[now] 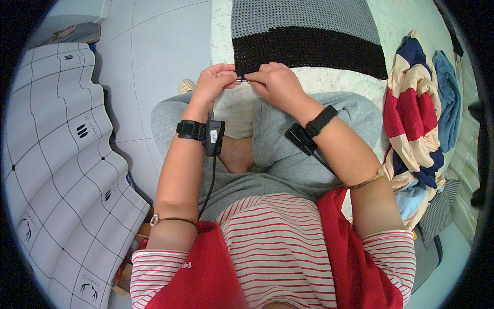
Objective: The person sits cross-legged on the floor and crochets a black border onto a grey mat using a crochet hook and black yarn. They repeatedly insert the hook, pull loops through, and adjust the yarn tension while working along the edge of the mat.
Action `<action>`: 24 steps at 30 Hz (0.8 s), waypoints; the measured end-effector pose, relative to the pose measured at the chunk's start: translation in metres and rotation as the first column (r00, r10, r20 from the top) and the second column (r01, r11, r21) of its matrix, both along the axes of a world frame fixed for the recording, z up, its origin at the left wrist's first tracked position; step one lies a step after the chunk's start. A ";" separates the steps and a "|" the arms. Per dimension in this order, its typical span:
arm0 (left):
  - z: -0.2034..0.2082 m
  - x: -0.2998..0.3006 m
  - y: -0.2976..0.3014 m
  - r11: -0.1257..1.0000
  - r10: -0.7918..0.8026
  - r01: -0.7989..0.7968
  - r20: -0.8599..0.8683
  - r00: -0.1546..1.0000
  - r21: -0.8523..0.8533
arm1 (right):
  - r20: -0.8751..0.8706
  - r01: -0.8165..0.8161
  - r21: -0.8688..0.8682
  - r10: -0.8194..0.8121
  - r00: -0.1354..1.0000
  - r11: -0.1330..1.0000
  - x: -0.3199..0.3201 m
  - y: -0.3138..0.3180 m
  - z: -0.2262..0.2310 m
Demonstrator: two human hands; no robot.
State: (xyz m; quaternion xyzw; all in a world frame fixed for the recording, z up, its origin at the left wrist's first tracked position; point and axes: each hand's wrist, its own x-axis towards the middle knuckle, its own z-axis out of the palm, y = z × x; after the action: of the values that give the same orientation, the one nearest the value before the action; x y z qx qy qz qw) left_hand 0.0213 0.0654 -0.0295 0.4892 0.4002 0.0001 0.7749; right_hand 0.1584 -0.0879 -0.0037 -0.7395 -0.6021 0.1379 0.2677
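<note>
A crocheted piece [303, 51], grey at the far part with a wide black band at the near part, lies flat in front of me. At its near left corner both my hands meet. My left hand [213, 85] pinches the black corner between thumb and fingers. My right hand [275, 85] is closed, its thumb and forefinger around a slim stick that looks like a crochet hook [242, 80]. Only a short length of the hook shows between my fingertips; the stitch it touches is too small to make out.
Under the piece spreads a pale patterned cover [329, 82]. Rumpled red, navy and cream cloth [411, 108] lies on the right beside a blue cloth [448, 103]. A white gridded sheet [62, 154] stands on the left. One cream clog [186, 86] is on the tiled floor.
</note>
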 end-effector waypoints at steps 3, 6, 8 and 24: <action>0.001 0.000 -0.001 1.000 0.028 -0.028 0.007 1.000 -0.009 | 0.046 -0.010 -0.040 0.012 0.999 0.999 -0.002 0.000 0.001; 0.001 0.002 -0.001 0.999 0.039 -0.039 -0.002 0.999 -0.016 | 0.071 -0.019 -0.067 0.024 0.997 0.998 -0.004 0.000 0.003; 0.000 0.004 -0.001 1.000 0.031 -0.031 0.001 1.000 0.002 | 0.089 -0.024 -0.077 0.031 0.996 0.997 -0.005 0.000 0.004; 0.001 -0.003 -0.005 0.999 0.024 -0.025 0.015 1.000 0.031 | -0.219 0.173 -0.051 -0.180 0.959 0.984 0.015 -0.003 0.000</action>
State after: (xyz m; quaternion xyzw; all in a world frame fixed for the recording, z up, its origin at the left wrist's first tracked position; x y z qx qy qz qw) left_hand 0.0182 0.0606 -0.0288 0.4963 0.4003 0.0194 0.7701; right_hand 0.1739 -0.0906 -0.0040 -0.7743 -0.4975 0.2049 0.3331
